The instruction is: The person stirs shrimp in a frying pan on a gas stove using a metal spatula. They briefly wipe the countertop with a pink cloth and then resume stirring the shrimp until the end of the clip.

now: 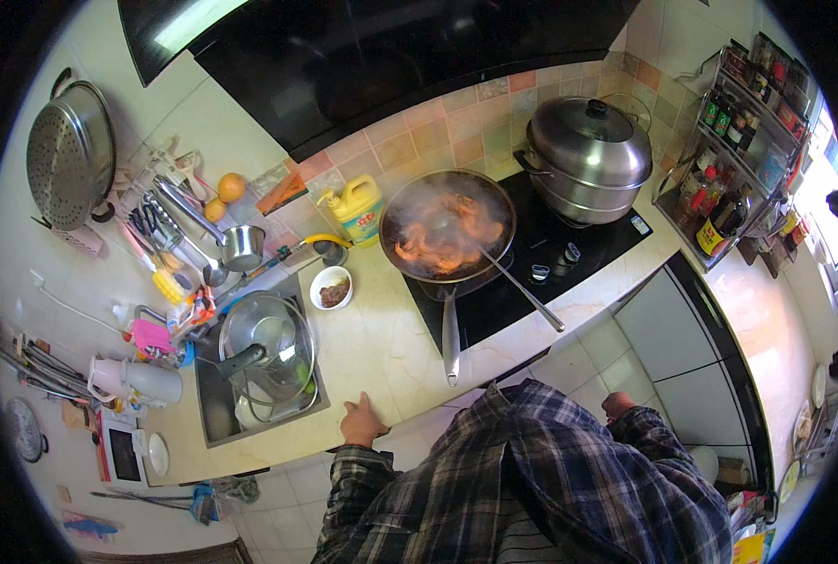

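Note:
My left hand [361, 423] rests on the front edge of the counter [362, 352], thumb and forefinger apart, holding nothing. Over the floor at my right side hangs my right hand [618, 405], its fingers curled and nothing visible in them. Before me a wok [389, 254] stands on the black cooktop [475, 321]. Steam rises from the reddish-orange food [454, 236] in it; its exact kind is unclear. A metal utensil [532, 299] leans over the wok's rim, its working end hidden in the food. The wok's handle [451, 345] points towards me.
A lidded steel steamer pot [588, 169] occupies the cooktop's right rear. Left of the wok are a yellow pump bottle [358, 211] and a white bowl [331, 287] with dark contents. A glass lid [271, 345] lies over the sink [211, 423]. A condiment rack [736, 155] stands right.

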